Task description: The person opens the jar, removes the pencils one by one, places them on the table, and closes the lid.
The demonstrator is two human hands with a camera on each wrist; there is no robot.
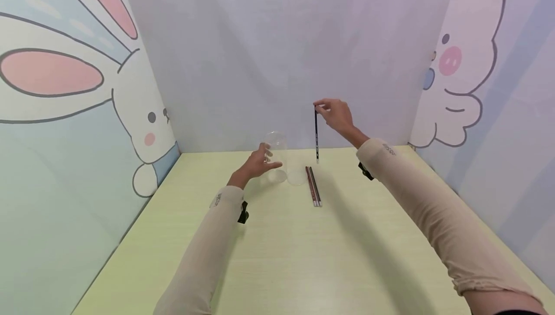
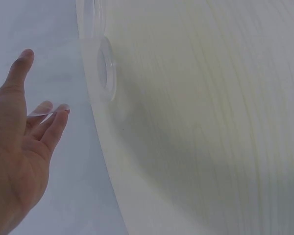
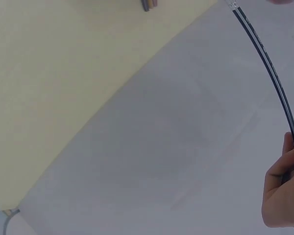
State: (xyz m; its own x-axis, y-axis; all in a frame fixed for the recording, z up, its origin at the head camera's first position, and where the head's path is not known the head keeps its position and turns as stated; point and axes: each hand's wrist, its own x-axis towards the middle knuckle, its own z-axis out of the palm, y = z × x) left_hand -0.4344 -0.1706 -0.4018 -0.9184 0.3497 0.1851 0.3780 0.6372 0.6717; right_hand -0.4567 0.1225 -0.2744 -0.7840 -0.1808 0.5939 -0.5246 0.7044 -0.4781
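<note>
My left hand [image 1: 256,163] holds a clear plastic cylinder [image 1: 279,153] near the back of the table, its thumb in front and its fingers around the left side. In the left wrist view, the clear round base [image 2: 108,69] shows beyond the spread thumb and fingers. A second clear cylinder [image 1: 297,180] stands just right of it. Up and to the right, my right hand [image 1: 338,113] pinches a dark pencil [image 1: 316,134] by its upper end. The pencil hangs nearly upright, its pale eraser end down and above the table. Below it lie red and dark pencils [image 1: 313,186], side by side.
A pale wood-grain table [image 1: 277,257] runs back to a plain grey-white curtain [image 1: 286,55]. Side panels with a cartoon rabbit [image 1: 138,112] on the left and a white cartoon figure [image 1: 468,64] on the right flank the table.
</note>
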